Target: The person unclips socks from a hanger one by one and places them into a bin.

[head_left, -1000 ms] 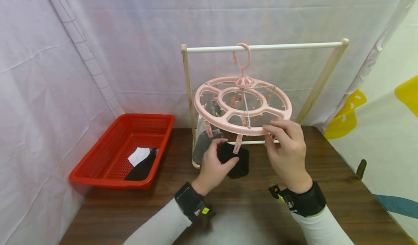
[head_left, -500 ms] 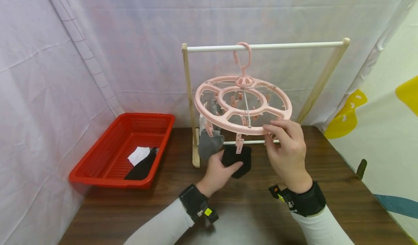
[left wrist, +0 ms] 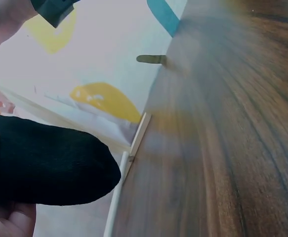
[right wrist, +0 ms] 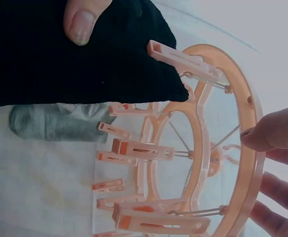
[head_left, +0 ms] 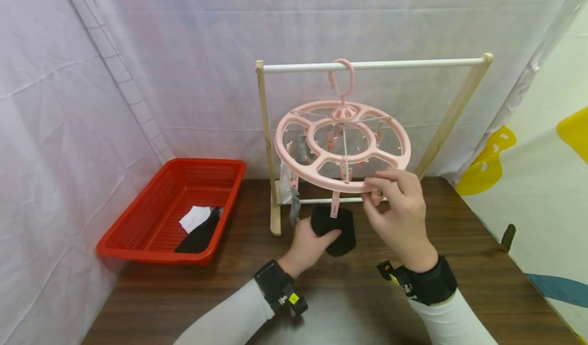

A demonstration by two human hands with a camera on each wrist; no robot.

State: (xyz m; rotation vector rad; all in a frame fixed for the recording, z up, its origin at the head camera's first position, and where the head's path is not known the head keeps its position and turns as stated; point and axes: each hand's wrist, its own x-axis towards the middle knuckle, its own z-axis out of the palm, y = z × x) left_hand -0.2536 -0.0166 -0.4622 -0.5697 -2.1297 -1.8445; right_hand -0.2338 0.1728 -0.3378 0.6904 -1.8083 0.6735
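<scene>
A round pink clip hanger (head_left: 317, 174) hangs tilted by its hook. My right hand (head_left: 399, 217) grips its front rim, with thumb and fingers on either side of the rim in the right wrist view. Low under the front rim, my left hand (head_left: 305, 248) holds a black sock (head_left: 342, 240), its thumb lying across the cloth. A pink clip (right wrist: 183, 59) overlaps the sock's upper edge. Behind on the left a grey sock (right wrist: 60, 123) hangs from the hanger, and a white one (head_left: 286, 181) hangs close by it. Several other clips dangle from the rings.
The hanger's hook sits on the white bar (head_left: 404, 64) of a wooden-sided rack. To the left stands a red basket (head_left: 138, 250) holding a white piece (head_left: 195, 218) and a black piece (head_left: 199, 238) of cloth. Pale curtains surround the brown wooden table (head_left: 349, 304).
My left hand and the black sock have shifted slightly right. The hanger has tilted and turned a little, and the grey sock has swung to edge-on. My right hand has slid slightly left.
</scene>
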